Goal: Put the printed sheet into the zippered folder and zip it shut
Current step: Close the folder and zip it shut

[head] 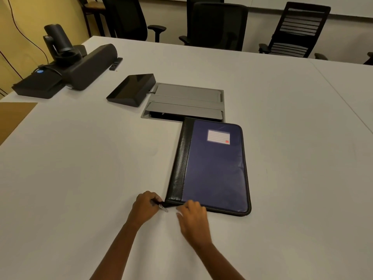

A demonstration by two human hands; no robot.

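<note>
The zippered folder (214, 166), blue with a black leather spine and a white label, lies closed on the white table (80, 168). My left hand (144, 207) is closed on the black zipper tail at the folder's near left corner, right beside the silver zipper pull (163, 207). My right hand (191, 217) rests against the folder's near edge just right of that corner, fingers slightly spread, holding nothing. No printed sheet is visible.
A grey cable hatch (185, 102) is set into the table behind the folder, partly under it. A black tray (131, 89) lies to its left, and a black camera and speaker bar (66, 65) at far left. Office chairs (218, 25) line the far side.
</note>
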